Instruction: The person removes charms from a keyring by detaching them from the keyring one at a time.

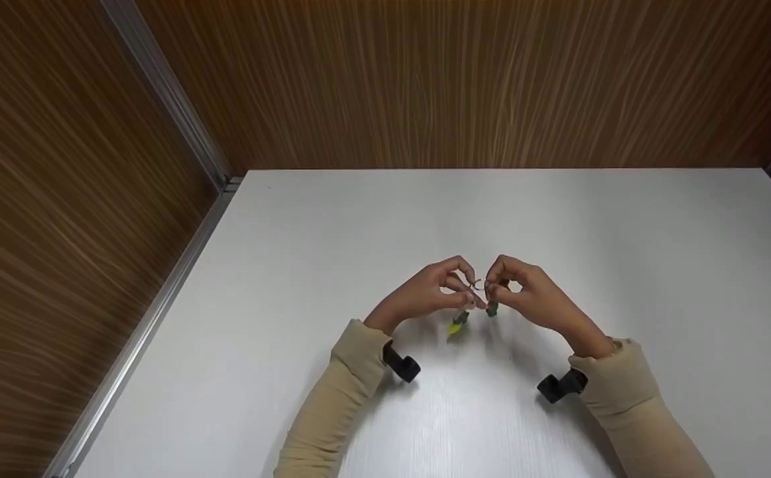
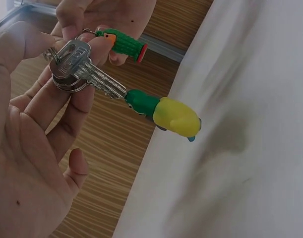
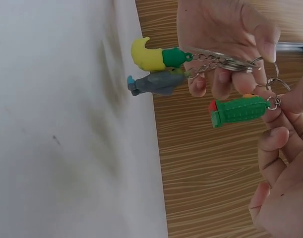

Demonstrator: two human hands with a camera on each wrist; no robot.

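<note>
Left hand pinching key ring with key; right hand pinching green charm's ring, above white table centre.

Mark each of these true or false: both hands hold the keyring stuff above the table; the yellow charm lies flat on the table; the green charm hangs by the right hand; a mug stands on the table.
1. Both hands, left hand and right hand, hold the key ring above the white table: true.
2. The yellow charm lies on the table: false, it hangs from the ring.
3. The green charm hangs at the right hand: true.
4. A mug stands there: false, none shows.
</note>
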